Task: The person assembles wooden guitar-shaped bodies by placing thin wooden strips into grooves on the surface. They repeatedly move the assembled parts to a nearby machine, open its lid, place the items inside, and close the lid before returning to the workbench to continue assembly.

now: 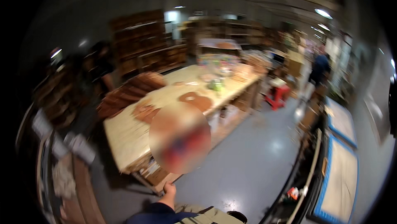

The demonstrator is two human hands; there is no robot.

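Observation:
My left hand (168,189) reaches forward from a dark blue sleeve (155,210) at the lower edge. Its fingers look curled in, but motion blur hides what they hold, if anything. Just beyond it, close to the near end of a long pale-topped worktable (124,137), is a flat tan edge (167,181); I cannot tell whether the hand touches it. Brown flat pieces (144,111) and a rounded brown piece with a pale spot (195,100) lie on the tabletop. A round blurred patch hides part of the table's near side. My right hand is out of view.
Brown stacked pieces (132,91) line the table's left side. A red stool (278,96) stands beyond the grey floor aisle (244,158). Blue-edged panels (339,178) stand at right, dark shelving (138,38) behind. People (320,69) are at far right and left.

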